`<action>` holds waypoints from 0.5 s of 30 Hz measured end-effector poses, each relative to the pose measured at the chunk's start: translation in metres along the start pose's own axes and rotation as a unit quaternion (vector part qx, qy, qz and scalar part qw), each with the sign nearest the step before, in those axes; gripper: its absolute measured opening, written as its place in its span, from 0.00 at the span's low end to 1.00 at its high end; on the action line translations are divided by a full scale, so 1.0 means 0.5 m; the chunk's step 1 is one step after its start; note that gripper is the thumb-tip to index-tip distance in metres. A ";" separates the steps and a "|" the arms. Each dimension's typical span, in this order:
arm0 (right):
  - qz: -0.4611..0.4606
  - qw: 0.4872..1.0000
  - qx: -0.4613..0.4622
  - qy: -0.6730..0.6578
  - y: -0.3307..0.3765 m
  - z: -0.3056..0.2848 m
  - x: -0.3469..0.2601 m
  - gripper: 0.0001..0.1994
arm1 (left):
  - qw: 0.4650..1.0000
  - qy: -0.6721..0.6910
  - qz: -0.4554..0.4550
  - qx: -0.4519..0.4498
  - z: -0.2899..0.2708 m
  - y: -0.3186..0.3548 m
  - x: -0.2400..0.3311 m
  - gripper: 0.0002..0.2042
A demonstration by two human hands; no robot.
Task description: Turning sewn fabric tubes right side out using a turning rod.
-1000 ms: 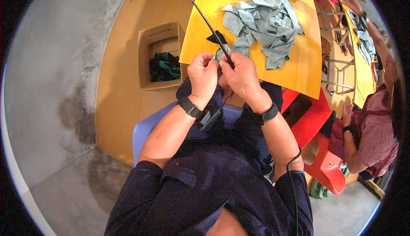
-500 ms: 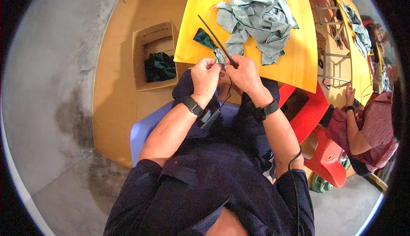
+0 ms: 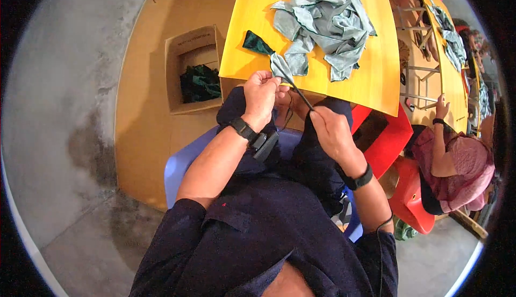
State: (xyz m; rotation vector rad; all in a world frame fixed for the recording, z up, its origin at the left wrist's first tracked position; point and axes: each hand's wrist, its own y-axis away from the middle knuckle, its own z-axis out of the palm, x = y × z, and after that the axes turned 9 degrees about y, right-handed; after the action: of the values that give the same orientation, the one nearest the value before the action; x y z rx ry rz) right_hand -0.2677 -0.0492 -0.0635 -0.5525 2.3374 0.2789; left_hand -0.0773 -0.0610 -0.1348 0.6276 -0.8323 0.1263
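My left hand [image 3: 260,97] pinches a narrow strip of cloth [image 3: 281,67] over the near edge of the yellow table. The strip is pale grey-green close to my fingers, and its far end, dark green and velvety, lies on the tabletop. My right hand [image 3: 334,130], lower and to the right, is closed round a thin dark rod [image 3: 302,97]. From that fist the rod slants up to the cloth by my left fingertips. Whether its tip is inside the cloth or against it, I cannot tell. A pile of grey-green cloth pieces [image 3: 334,28] lies beyond my hands.
An open cardboard box [image 3: 174,77] with dark green cloth [image 3: 200,84] stands left of the yellow table [image 3: 371,90]. A red chair [image 3: 382,145] is close on my right. Further right, another person [image 3: 457,157] sits at a second yellow table [image 3: 450,85] holding more cloth.
My right hand has drawn down and right, away from my left hand, with the rod. The rod's far end no longer sticks up over the table. More of the pale cloth shows above my left fingers.
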 end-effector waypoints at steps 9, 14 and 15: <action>0.055 0.993 -0.076 0.068 0.037 -0.015 0.017 0.11 | 0.992 0.039 -0.082 -0.089 -0.032 -0.007 -0.014 0.08; 0.071 0.992 -0.092 0.042 0.040 -0.001 0.033 0.12 | 0.991 0.082 -0.087 -0.059 -0.033 -0.013 -0.023 0.08; 0.072 0.992 -0.093 0.041 0.042 0.003 0.037 0.12 | 0.990 0.088 -0.095 -0.047 -0.036 -0.017 -0.027 0.08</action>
State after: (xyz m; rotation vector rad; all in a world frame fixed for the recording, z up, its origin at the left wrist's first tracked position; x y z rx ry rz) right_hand -0.2887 -0.0359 -0.0762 -0.4928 2.4509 0.5549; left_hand -0.0718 -0.0561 -0.1574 0.5938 -0.6006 -0.0297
